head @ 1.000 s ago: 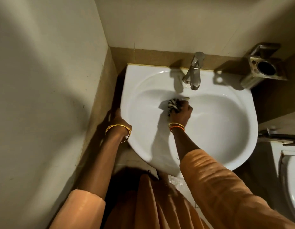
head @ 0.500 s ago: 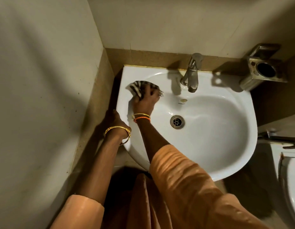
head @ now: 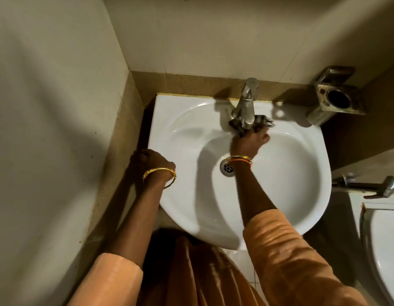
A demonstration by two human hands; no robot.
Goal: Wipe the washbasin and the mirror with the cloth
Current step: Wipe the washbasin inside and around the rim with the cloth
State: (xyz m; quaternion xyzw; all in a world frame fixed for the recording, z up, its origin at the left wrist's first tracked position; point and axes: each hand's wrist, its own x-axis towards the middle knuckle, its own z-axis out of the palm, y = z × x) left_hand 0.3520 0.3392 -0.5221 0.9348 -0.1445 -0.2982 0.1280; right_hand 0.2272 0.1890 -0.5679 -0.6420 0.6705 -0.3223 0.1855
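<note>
A white washbasin [head: 286, 173] is fixed in the corner against the tiled wall [head: 48, 107], with a toilet [head: 385, 250] just beside it on the right and a metal holder [head: 336, 100] mounted on the wall above its right rear edge. The left hand [head: 150, 163] rests on the basin's left rim with fingers curled over the edge, gripping it. The right hand [head: 249, 143] reaches across the bowl above the drain [head: 227, 167] and grips the dark bunched cloth [head: 261, 123], pressed against the rear of the basin at the foot of the tap [head: 245, 107].
</note>
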